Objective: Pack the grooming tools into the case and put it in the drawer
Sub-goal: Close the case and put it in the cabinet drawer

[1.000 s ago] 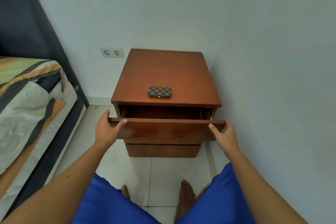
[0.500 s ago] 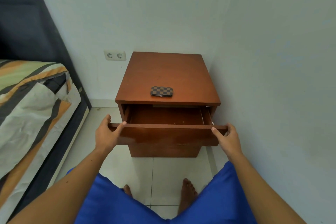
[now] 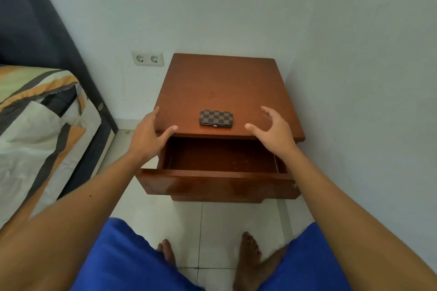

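We see the checkered case (image 3: 216,119) lying shut near the front edge of the table (image 3: 222,82), between the left hand (image 3: 149,136) and the right hand (image 3: 274,131). Both hands hover with fingers spread, holding nothing; neither touches the case. The top drawer (image 3: 217,181) stands pulled out, its floor bare apart from a few specks. No loose grooming tools show, so we judge the packing done; what remains is lifting the case into the drawer and shutting it.
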